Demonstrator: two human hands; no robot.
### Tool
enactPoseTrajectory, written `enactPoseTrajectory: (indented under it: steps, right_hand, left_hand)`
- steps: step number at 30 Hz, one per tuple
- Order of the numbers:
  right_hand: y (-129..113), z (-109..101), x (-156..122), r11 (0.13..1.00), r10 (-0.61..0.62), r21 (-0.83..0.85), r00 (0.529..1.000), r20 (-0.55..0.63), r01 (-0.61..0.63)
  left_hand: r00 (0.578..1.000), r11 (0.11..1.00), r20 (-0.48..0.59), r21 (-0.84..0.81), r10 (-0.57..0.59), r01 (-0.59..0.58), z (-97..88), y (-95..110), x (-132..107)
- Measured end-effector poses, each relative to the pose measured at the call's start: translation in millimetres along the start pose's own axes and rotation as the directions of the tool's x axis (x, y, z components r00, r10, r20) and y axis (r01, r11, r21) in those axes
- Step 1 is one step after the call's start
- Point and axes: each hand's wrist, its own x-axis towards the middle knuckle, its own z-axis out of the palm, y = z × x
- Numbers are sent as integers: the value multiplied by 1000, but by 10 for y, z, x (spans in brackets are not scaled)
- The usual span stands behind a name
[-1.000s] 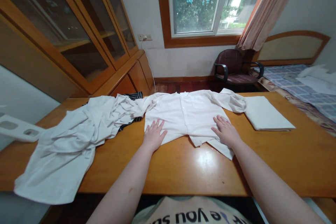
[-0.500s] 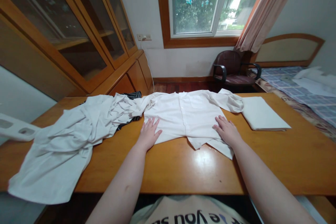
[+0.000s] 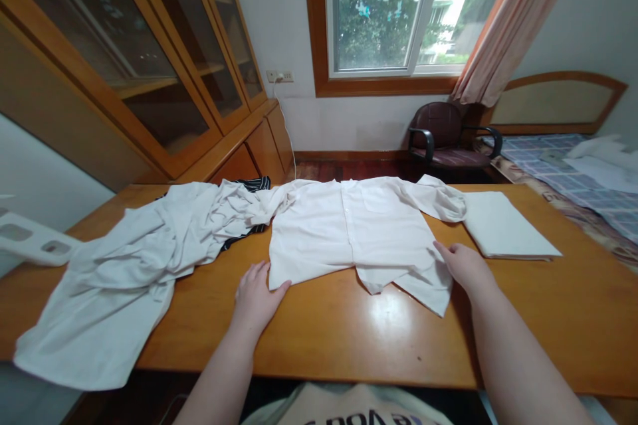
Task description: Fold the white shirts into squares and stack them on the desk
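Note:
A white button-up shirt lies spread front up on the wooden table, its sleeves out to both sides and its lower right hem folded unevenly. My left hand rests at the shirt's lower left corner, thumb and fingers apart around it. At the right side edge, my right hand has its fingertips closed on the white fabric, which puckers there; some of its fingers are hidden.
Crumpled white garments cover the table's left, over a black striped cloth. A folded white stack sits at the right. Beyond the table stand a cabinet, an office chair and a bed.
Both hands have slid off the shirt's front: the left toward me to the lower left corner, the right outward to the side edge. The lower hem has spread a little wider.

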Motion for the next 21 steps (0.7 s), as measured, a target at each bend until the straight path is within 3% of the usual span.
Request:
enactPoseTrajectory:
  steps: [4,9,16,21]
  right_hand:
    - [77,-30,19,999,-45,-12,998,52,45]
    - [165,-18,39,997,-75,-19,996,52,77]
    - [155,31,30,995,-104,13,994,15,104]
    - [136,75,36,996,-86,-26,996,-30,86]
  left_hand:
    - [992,975,-34,-179,125,-129,-13,10,31]
    - [933,882,-12,-321,360,-344,-29,47,5]
    - [959,905,-33,-323,282,-277,3,-9,83]
    - [937,889,-195,-309,289,-339,-74,5,79]
